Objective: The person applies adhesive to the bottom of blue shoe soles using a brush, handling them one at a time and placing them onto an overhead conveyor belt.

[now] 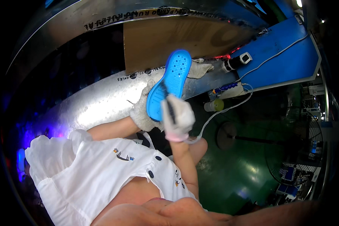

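Here you held a blue insole (172, 83) up in both gloved hands.
Your left hand (144, 110) gripped the insole from beneath at its lower end, fingers wrapped round the edge. Your right hand (178, 117) was clenched on a thin dark tool (168, 102), its tip laid against the insole's face. The insole stood tilted, perforated end uppermost, in front of the shiny metal tabletop (101, 100). A spare glove (200, 68) lay just beyond it, and a white cable (229, 107) ran nearby.
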{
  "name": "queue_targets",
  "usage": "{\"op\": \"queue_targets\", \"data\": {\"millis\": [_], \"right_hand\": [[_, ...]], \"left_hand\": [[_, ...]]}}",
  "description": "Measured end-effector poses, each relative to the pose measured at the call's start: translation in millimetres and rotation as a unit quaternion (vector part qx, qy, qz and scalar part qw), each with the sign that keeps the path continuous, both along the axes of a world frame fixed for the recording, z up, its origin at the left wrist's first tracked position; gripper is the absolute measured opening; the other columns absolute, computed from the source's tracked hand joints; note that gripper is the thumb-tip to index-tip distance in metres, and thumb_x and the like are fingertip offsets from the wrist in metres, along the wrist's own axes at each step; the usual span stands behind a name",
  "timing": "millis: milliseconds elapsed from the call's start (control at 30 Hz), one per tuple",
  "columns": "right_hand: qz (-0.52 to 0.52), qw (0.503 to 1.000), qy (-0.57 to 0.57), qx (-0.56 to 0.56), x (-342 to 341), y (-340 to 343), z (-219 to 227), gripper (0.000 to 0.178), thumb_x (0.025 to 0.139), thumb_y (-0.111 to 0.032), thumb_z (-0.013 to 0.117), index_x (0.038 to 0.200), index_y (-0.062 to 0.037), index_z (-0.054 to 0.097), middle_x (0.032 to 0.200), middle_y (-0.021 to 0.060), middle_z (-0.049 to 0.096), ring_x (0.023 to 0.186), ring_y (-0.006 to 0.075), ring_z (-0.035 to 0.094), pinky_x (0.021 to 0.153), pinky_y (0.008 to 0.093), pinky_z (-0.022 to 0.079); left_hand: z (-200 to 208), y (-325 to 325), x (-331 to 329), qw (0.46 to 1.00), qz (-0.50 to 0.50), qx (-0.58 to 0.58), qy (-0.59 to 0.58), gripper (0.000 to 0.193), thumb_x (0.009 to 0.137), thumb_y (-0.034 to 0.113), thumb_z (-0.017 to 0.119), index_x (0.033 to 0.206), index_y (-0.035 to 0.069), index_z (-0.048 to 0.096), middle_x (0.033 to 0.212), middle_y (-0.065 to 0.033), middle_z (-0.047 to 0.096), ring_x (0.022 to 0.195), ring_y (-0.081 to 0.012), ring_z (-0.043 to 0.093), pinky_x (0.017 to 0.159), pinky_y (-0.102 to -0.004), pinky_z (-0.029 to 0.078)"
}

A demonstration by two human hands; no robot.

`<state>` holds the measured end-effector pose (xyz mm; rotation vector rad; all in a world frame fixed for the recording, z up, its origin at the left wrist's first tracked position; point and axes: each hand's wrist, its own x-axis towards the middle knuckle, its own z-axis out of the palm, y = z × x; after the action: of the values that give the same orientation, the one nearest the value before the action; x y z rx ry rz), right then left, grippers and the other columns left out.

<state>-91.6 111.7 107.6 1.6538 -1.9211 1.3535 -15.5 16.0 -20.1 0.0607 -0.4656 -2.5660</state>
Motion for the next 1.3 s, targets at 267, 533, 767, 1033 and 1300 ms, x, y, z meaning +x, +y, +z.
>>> {"op": "queue_targets", "data": {"millis": [267, 533, 767, 1033, 1300], "right_hand": [[-0.021, 0.994, -0.107, -0.003, 8, 6, -8, 0.021, 0.078, -0.004, 0.077, 0.098, -0.0017, 0.070, 0.092, 0.0145, 0.070, 0.079, 0.0275, 0.068, 0.073, 0.0348, 0.054], [-0.062, 0.973, -0.222, -0.001, 19, 3, -8, 0.022, 0.076, 0.000, 0.075, 0.097, -0.0015, 0.069, 0.093, 0.0112, 0.070, 0.081, 0.0202, 0.067, 0.075, 0.0328, 0.053], [-0.060, 0.902, -0.427, 0.019, 24, 2, -4, 0.017, 0.080, -0.001, 0.074, 0.096, 0.0022, 0.069, 0.092, 0.0082, 0.069, 0.082, 0.0187, 0.066, 0.076, 0.0322, 0.053], [0.006, 0.898, -0.439, 0.041, 20, 10, 3, 0.018, 0.083, 0.002, 0.072, 0.100, 0.0015, 0.070, 0.096, 0.0096, 0.071, 0.086, 0.0145, 0.067, 0.077, 0.0275, 0.053], [0.191, 0.936, -0.275, 0.106, 6, 21, 1, 0.021, 0.081, -0.007, 0.074, 0.101, -0.0056, 0.071, 0.104, 0.0136, 0.071, 0.084, 0.0285, 0.070, 0.076, 0.0321, 0.056]], "left_hand": [[46, -14, -6, 0.990, 0.026, 0.138, -0.003, 0.075, 0.091, 0.065, 0.051, 0.144, 0.013, 0.043, 0.128, -0.0172, 0.058, 0.108, -0.0313, 0.063, 0.085, -0.0451, 0.058], [71, -25, -2, 0.988, 0.002, 0.157, -0.003, 0.088, 0.087, 0.071, 0.052, 0.142, 0.003, 0.041, 0.111, -0.0326, 0.062, 0.082, -0.0437, 0.069, 0.069, -0.0508, 0.062], [58, -41, 11, 0.997, -0.076, 0.025, -0.023, 0.083, 0.087, 0.075, 0.047, 0.131, 0.005, 0.053, 0.101, -0.0217, 0.067, 0.076, -0.0291, 0.070, 0.063, -0.0401, 0.061], [68, -87, 18, 0.940, -0.338, -0.011, -0.049, 0.082, 0.085, 0.069, 0.056, 0.140, 0.009, 0.047, 0.101, -0.0342, 0.063, 0.083, -0.0378, 0.070, 0.057, -0.0453, 0.061], [67, -101, 15, 0.905, -0.141, -0.370, -0.157, 0.057, 0.089, 0.048, 0.064, 0.120, 0.000, 0.064, 0.112, -0.0207, 0.068, 0.092, -0.0246, 0.071, 0.076, -0.0382, 0.061]]}}
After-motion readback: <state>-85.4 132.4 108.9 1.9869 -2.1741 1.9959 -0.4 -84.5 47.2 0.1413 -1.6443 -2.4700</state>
